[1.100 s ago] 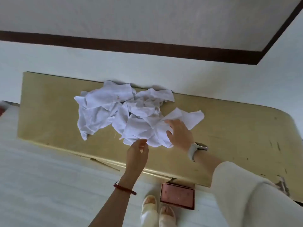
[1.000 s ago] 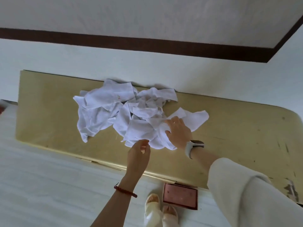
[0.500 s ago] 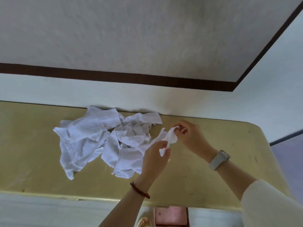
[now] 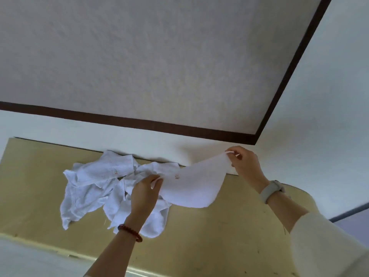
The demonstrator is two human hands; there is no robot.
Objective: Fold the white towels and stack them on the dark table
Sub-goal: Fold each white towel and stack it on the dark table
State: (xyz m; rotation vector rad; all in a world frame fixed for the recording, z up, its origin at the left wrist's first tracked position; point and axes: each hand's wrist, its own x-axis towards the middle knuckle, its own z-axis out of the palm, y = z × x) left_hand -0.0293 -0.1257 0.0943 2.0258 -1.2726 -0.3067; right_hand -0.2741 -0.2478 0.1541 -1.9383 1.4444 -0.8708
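Left hand fingers pinch one corner of towel | right hand fingers pinch opposite corner | towel spread above desk | crumpled pile beside

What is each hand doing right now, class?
Left hand: pinches one corner of the towel.
Right hand: pinches the opposite corner, holding it spread above the table.
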